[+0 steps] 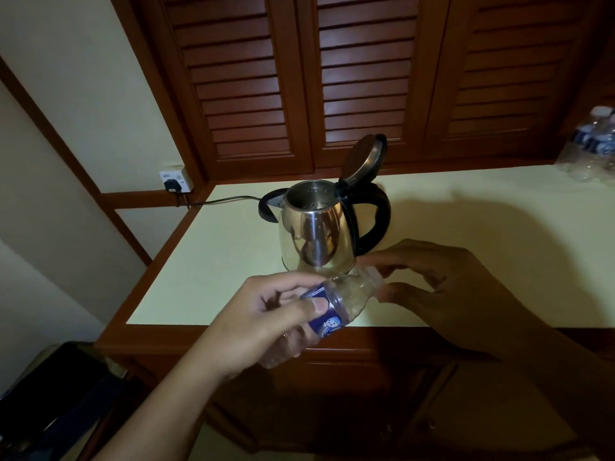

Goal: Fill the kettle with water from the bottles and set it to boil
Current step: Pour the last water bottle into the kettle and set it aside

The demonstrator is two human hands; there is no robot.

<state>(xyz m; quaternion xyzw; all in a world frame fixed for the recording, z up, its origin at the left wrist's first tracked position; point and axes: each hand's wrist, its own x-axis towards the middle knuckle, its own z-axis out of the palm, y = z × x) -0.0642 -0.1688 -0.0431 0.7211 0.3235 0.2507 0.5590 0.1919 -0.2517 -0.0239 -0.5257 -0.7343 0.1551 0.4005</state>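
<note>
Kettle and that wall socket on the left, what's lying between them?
In the head view, a black cord runs over the countertop from the socket toward the kettle; nothing else lies there.

Dark wooden louvred doors (366,78) back a cream-topped table (466,211) with wood trim. Cream walls (83,78) carry a socket (176,181) at left, in dim light.

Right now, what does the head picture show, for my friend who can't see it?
A left hand holds a bottle while the right hand pinches its cap. Behind it a shiny kettle stands on the counter, lid open. More bottles stand at the far right.
</note>
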